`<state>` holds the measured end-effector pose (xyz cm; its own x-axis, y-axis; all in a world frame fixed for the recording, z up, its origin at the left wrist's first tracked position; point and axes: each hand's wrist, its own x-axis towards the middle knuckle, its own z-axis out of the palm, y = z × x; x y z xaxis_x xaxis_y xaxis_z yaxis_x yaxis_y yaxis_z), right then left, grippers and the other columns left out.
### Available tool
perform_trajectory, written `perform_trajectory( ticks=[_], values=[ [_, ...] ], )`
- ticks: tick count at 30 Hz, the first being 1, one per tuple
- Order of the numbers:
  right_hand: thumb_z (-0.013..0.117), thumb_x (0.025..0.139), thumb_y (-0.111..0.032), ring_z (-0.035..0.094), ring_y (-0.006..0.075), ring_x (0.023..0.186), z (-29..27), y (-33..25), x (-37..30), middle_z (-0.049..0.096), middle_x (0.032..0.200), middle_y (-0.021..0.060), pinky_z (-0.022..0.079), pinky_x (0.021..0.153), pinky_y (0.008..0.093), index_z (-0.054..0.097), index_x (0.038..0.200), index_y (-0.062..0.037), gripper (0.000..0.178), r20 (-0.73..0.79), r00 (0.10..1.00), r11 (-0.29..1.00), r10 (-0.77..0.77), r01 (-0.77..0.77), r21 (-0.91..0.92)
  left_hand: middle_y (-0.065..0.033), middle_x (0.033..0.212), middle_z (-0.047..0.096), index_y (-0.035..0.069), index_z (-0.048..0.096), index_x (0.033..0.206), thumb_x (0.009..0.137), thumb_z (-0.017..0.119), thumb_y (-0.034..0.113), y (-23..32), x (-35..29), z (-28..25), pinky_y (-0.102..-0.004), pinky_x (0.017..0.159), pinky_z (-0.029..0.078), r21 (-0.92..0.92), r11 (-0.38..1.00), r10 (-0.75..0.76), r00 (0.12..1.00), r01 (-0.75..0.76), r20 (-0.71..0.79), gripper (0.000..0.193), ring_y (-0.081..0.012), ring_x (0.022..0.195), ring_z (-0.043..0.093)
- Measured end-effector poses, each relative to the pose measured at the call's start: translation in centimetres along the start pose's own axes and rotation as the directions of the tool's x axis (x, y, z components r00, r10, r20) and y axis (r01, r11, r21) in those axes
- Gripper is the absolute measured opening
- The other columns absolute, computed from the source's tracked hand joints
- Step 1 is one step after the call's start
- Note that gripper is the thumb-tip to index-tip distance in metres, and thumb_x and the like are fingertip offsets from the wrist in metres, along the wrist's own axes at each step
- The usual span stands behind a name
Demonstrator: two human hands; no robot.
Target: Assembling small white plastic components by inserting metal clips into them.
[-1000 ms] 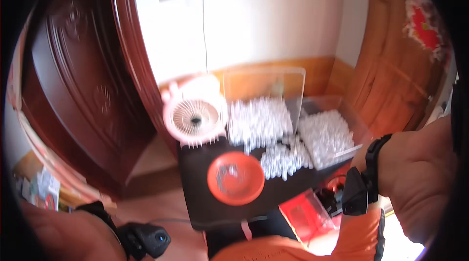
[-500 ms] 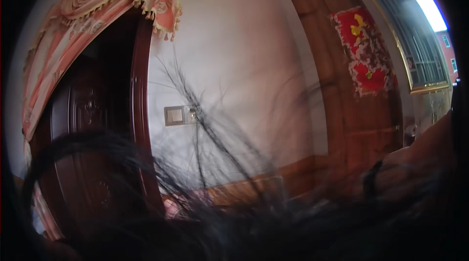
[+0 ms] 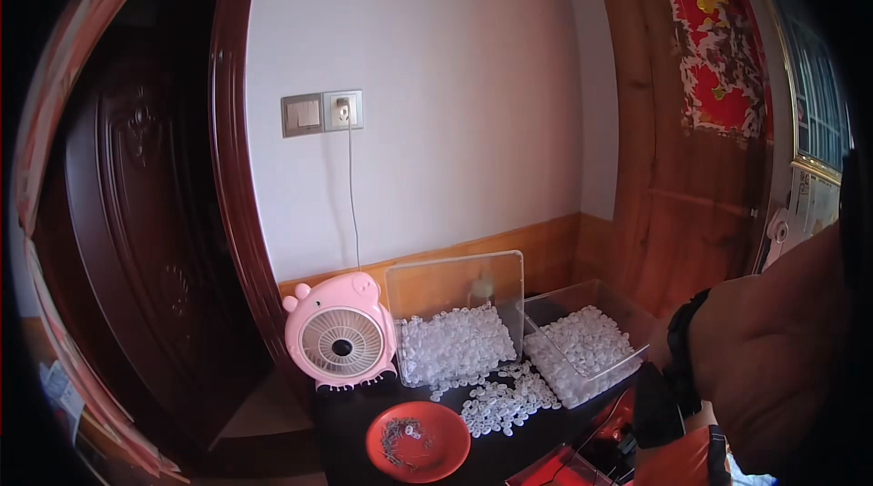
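My right hand (image 3: pixel 773 331) shows only as a large, dark stretch of bare skin close up at the right edge, rising out of the picture. A black band (image 3: pixel 682 340) circles the arm there, and its fingers are hidden. My left hand is not in view. Below lies a black table (image 3: pixel 346 427). On it stand two clear plastic boxes, a left box (image 3: pixel 455 259) and a right box (image 3: pixel 637 304), heaped with small whitish pieces. More loose pieces (image 3: pixel 509 404) are spilled in front. A red plate (image 3: pixel 455 454) holds small grey metal bits and a few white pieces.
A pink animal-shaped fan (image 3: pixel 305 327) stands left of the boxes, under a wall socket (image 3: pixel 344 110) with a cord. A red tray (image 3: pixel 564 468) lies at the front. A dark wooden door (image 3: pixel 118 213) is at left, a brown wooden door (image 3: pixel 650 122) at right.
The view has tilted down, bringing the table, boxes, fan and plate into sight. Dark hair strands that crossed the picture are gone. My right arm remains at the right edge.
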<state>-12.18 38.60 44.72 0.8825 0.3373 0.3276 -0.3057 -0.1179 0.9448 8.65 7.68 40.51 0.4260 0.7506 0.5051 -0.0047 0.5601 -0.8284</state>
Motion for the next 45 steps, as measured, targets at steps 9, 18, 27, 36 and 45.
perform_trajectory(
  ticks=[9,18,27,36,45],
  values=[
    [0.052,0.088,-0.027,0.061,0.016,0.079,4.0,-3.1,-4.4,0.064,0.093,0.0149,0.051,0.07,0.0294,0.061,0.096,0.0047,0.034,0.109,0.897,0.876,0.428,-0.442,0.194,-0.019,0.082,0.055,-0.004,0.049,0.098,0.091,0.041,0.017,8.3,-5.7,-2.6,-0.0314,0.051,0.043,0.113,0.923,-0.379,0.919,0.367,0.112,0.024,-0.024,0.065,0.053],
    [0.05,0.089,-0.027,0.062,0.0163,0.079,6.5,-9.3,-8.3,0.064,0.095,0.0171,0.051,0.069,0.0294,0.061,0.098,0.0069,0.037,0.272,0.563,0.484,0.781,-0.82,0.306,-0.0175,0.079,0.055,-0.005,0.053,0.091,0.089,0.042,0.015,17.6,-5.9,-6.3,-0.031,0.05,0.041,0.279,0.713,-0.701,0.655,0.643,0.281,0.023,-0.0224,0.064,0.052],
    [0.047,0.09,-0.027,0.062,0.0166,0.08,11.2,-16.2,-12.3,0.064,0.097,0.0192,0.052,0.068,0.0295,0.061,0.101,0.009,0.04,0.291,0.222,0.122,0.931,-0.938,0.325,-0.0159,0.076,0.055,-0.005,0.057,0.084,0.088,0.044,0.013,19.5,-6.6,-9.6,-0.0306,0.049,0.039,0.421,0.63,-0.77,0.459,0.652,0.442,0.023,-0.0209,0.063,0.051],
    [0.066,0.079,-0.018,0.063,0.0187,0.071,20.9,-28.1,-28.0,0.067,0.078,0.0081,0.048,0.066,0.0315,0.067,0.091,-0.0051,0.017,0.976,-0.179,-0.279,0.125,-0.95,-0.138,-0.0028,0.062,0.055,0.003,0.058,0.077,0.089,0.05,0.022,26.5,-18.4,-5.2,-0.0222,0.049,0.035,0.352,-0.737,-0.426,-0.8,0.578,0.423,0.024,-0.0068,0.053,0.049],
    [0.062,0.074,-0.02,0.064,0.0318,0.075,22.5,-32.5,-29.4,0.066,0.076,0.0108,0.05,0.068,0.041,0.067,0.083,-0.008,0.016,0.981,-0.182,0.065,0.06,-0.98,-0.186,-0.0189,0.071,0.059,-0.001,0.056,0.084,0.087,0.052,0.02,29.5,-19.2,-6.0,-0.0387,0.062,0.045,0.68,-0.29,-0.273,-0.739,0.674,0.616,0.022,-0.0354,0.071,0.061]
  ],
)
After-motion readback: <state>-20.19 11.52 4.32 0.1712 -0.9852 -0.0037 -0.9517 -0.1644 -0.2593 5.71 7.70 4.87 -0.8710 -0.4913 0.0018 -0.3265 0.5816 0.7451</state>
